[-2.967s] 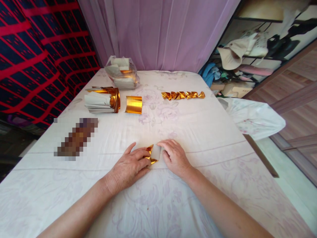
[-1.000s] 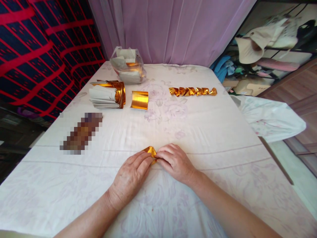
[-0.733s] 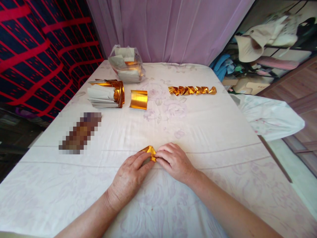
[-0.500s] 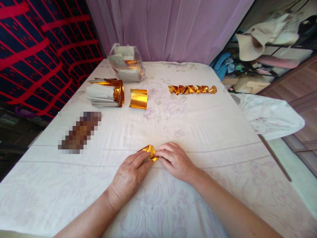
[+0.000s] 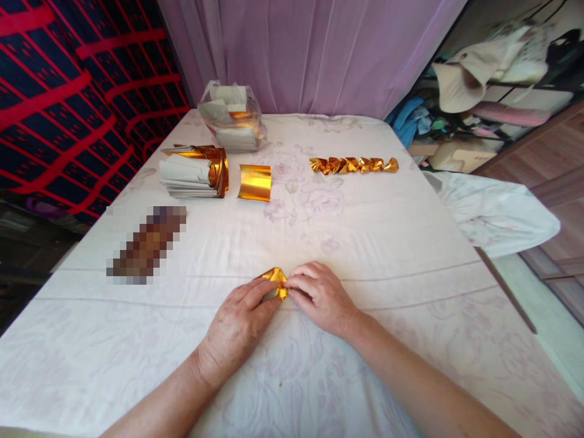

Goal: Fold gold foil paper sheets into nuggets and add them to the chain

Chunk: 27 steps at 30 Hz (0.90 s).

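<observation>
A small folded piece of gold foil paper [image 5: 276,278] lies on the white flowered cloth [image 5: 374,237] near the front middle. My left hand [image 5: 237,325] presses on it from the left with its fingertips. From the right, my right hand [image 5: 322,298] pinches its edge between thumb and fingers. Most of the piece is hidden under the fingers; only a gold peak shows.
A row of several folded gold pieces [image 5: 353,165] lies at the back right. A stack of gold-and-white sheets [image 5: 194,173], a curled gold sheet [image 5: 255,182] and a plastic bag of sheets [image 5: 232,118] stand at the back left. A blurred brown patch [image 5: 146,244] lies left.
Three seconds ago the sheet showed its white side between my hands; now it is folded small and gold. Over the last second my hands have barely moved.
</observation>
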Each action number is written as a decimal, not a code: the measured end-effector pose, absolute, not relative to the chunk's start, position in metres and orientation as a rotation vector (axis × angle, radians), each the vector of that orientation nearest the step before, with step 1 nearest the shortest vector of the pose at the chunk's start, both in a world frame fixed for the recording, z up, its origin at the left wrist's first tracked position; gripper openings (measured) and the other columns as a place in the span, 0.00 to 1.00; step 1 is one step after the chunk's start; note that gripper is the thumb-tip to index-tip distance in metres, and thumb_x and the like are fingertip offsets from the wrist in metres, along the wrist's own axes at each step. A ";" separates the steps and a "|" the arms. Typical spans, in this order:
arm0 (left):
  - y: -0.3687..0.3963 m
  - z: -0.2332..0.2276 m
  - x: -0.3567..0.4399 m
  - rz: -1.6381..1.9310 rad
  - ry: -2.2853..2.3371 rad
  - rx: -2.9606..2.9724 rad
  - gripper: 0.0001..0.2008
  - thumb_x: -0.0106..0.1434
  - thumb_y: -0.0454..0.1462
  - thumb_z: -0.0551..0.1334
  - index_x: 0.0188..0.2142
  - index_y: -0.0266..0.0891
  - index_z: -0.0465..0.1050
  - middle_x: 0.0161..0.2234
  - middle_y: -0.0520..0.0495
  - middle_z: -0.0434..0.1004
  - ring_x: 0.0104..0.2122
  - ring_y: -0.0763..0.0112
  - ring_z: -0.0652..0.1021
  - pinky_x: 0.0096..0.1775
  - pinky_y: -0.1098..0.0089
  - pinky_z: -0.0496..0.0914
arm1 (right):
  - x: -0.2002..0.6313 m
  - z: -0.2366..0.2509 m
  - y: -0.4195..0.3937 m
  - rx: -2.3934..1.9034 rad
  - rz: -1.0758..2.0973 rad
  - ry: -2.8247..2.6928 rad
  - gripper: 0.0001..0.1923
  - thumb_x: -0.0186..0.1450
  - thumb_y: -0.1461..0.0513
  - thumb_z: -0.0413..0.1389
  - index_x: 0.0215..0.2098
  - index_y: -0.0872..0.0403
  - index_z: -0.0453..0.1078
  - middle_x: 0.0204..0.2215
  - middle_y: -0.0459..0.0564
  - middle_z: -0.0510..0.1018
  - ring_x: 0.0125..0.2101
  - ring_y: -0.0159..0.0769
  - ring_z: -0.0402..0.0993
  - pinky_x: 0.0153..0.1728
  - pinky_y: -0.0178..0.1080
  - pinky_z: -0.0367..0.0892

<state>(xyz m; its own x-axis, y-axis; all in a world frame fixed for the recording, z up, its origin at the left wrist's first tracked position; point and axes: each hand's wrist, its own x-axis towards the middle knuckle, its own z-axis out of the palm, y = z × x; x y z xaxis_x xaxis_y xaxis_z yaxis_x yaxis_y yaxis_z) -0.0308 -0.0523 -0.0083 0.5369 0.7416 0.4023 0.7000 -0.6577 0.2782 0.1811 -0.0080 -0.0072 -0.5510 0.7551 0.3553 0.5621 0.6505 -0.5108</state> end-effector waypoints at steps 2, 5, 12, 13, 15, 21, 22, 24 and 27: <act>-0.052 -0.007 -0.031 0.767 1.256 2.674 0.11 0.70 0.34 0.55 0.46 0.40 0.76 0.52 0.43 0.75 0.54 0.60 0.74 0.51 0.60 0.75 | 0.180 -0.007 -0.009 -1.040 0.455 -2.307 0.05 0.64 0.67 0.58 0.38 0.52 0.74 0.35 0.48 0.78 0.37 0.37 0.71 0.40 0.41 0.64; -0.052 -0.006 -0.031 0.773 1.256 2.682 0.11 0.70 0.33 0.55 0.45 0.40 0.76 0.52 0.44 0.75 0.54 0.61 0.74 0.51 0.59 0.75 | 0.179 -0.007 -0.010 -1.055 0.458 -2.298 0.06 0.64 0.67 0.59 0.38 0.52 0.74 0.35 0.48 0.77 0.37 0.37 0.71 0.40 0.41 0.64; -0.051 -0.007 -0.032 0.760 1.258 2.711 0.11 0.71 0.34 0.55 0.46 0.39 0.76 0.52 0.42 0.75 0.54 0.60 0.75 0.50 0.59 0.75 | 0.176 -0.006 -0.010 -1.076 0.461 -2.297 0.05 0.63 0.67 0.60 0.36 0.52 0.74 0.34 0.47 0.77 0.37 0.37 0.71 0.40 0.41 0.64; -0.051 -0.007 -0.032 0.762 1.252 2.707 0.11 0.71 0.34 0.55 0.46 0.39 0.75 0.52 0.42 0.75 0.54 0.60 0.75 0.51 0.59 0.75 | 0.176 -0.006 -0.010 -1.080 0.455 -2.299 0.04 0.63 0.67 0.60 0.36 0.52 0.74 0.34 0.48 0.77 0.37 0.37 0.71 0.40 0.41 0.64; -0.051 -0.007 -0.032 0.767 1.244 2.691 0.11 0.70 0.34 0.56 0.46 0.40 0.76 0.53 0.42 0.74 0.55 0.60 0.74 0.52 0.59 0.75 | 0.175 -0.006 -0.010 -1.096 0.442 -2.307 0.04 0.62 0.67 0.61 0.36 0.53 0.74 0.34 0.48 0.77 0.37 0.37 0.70 0.40 0.41 0.63; -0.051 -0.001 -0.030 0.804 1.281 2.645 0.09 0.69 0.33 0.57 0.42 0.40 0.77 0.57 0.42 0.69 0.57 0.60 0.71 0.53 0.59 0.74 | 0.173 -0.007 -0.010 -1.149 0.426 -2.326 0.04 0.62 0.65 0.61 0.36 0.51 0.74 0.35 0.48 0.76 0.37 0.38 0.70 0.39 0.42 0.63; -0.051 -0.001 -0.031 0.812 1.289 2.637 0.09 0.69 0.33 0.57 0.41 0.40 0.77 0.57 0.43 0.69 0.57 0.59 0.71 0.53 0.59 0.74 | 0.173 -0.007 -0.010 -1.152 0.424 -2.330 0.04 0.62 0.65 0.61 0.36 0.51 0.74 0.35 0.49 0.76 0.37 0.39 0.70 0.40 0.42 0.63; -0.051 0.000 -0.031 0.827 1.301 2.604 0.08 0.69 0.33 0.57 0.39 0.40 0.77 0.56 0.43 0.69 0.56 0.60 0.71 0.53 0.59 0.74 | 0.173 -0.007 -0.010 -1.155 0.421 -2.332 0.04 0.62 0.65 0.61 0.36 0.51 0.74 0.35 0.49 0.76 0.37 0.39 0.70 0.40 0.42 0.63; -0.051 0.002 -0.032 0.836 1.292 2.555 0.08 0.68 0.33 0.58 0.38 0.39 0.76 0.55 0.41 0.71 0.55 0.60 0.72 0.54 0.59 0.74 | 0.172 -0.006 -0.011 -1.171 0.419 -2.325 0.04 0.61 0.65 0.61 0.35 0.51 0.73 0.35 0.48 0.76 0.37 0.39 0.70 0.40 0.42 0.63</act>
